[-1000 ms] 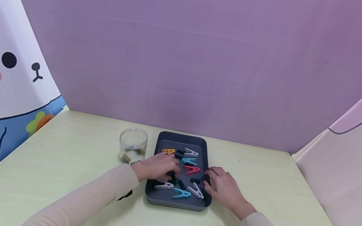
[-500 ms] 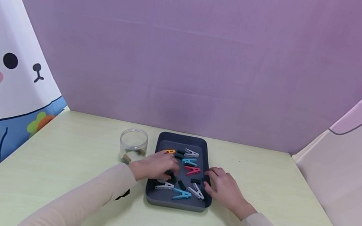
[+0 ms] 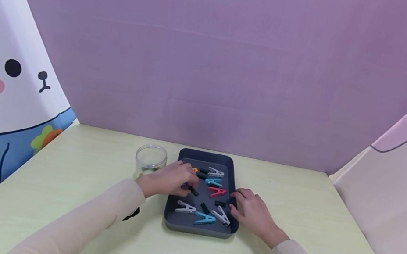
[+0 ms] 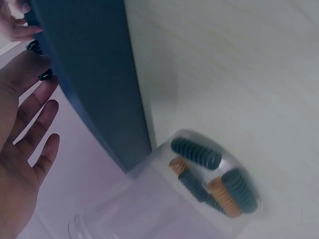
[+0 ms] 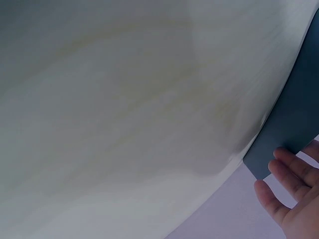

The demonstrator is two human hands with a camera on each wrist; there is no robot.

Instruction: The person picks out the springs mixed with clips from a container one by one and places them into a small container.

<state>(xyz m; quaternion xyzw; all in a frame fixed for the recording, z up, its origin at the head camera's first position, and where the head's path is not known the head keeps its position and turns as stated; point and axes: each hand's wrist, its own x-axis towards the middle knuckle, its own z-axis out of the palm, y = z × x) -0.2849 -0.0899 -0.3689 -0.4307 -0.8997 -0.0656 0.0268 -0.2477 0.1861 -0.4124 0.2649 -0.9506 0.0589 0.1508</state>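
My left hand (image 3: 172, 178) is over the left side of a dark grey tray (image 3: 197, 231). Its thumb and index finger pinch a small dark spring (image 4: 46, 74), while the other fingers (image 4: 42, 119) extend loosely. My right hand (image 3: 251, 209) rests at the tray's right rim, fingertips touching it, gripping nothing. Inside the tray lie several dark springs, such as one dark spring (image 3: 204, 208) near the front. Among them are plastic clips: a red clip (image 3: 217, 192), a blue clip (image 3: 205, 219), a white clip (image 3: 186, 207) and a partly hidden orange clip (image 3: 194, 170).
Left of the tray stands a clear round jar (image 3: 151, 157), partly behind my left hand. Several springs, dark green (image 4: 196, 153) and tan (image 4: 224, 197), lie at its bottom. Pale tabletop (image 3: 290, 185) surrounds both containers, with a purple backdrop (image 3: 214, 57) behind.
My left hand has lifted a dark spring from the tray floor and shifted left and back towards the jar. The white clip it partly covered now shows fully. My right hand stays put.
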